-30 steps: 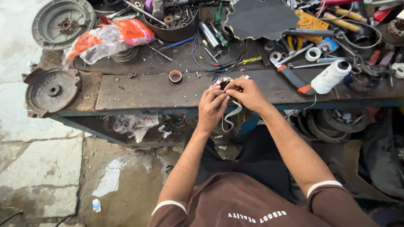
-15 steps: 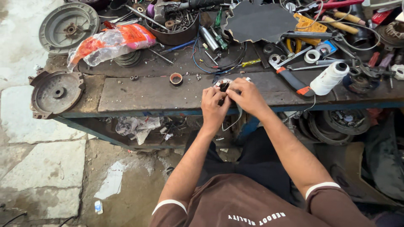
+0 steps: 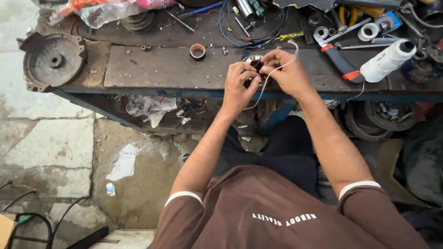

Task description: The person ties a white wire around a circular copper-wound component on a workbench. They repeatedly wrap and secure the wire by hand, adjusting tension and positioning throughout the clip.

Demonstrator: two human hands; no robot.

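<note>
A round metal housing (image 3: 51, 59) lies at the bench's 9 o'clock end. A small copper-wound ring (image 3: 197, 51) sits at 10 o'clock from the left hand (image 3: 237, 90), which pinches the small round coil part (image 3: 254, 62). The right hand (image 3: 288, 71) grips it too, holding white thread (image 3: 272, 74). A white thread spool (image 3: 386, 61) lies at 3 o'clock.

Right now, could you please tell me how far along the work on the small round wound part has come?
Done: white string loops off the small round wound part on the bench. In hand: left hand steadies it, right hand pulls the white string. Left: string remains uncut from the white spool.
</note>
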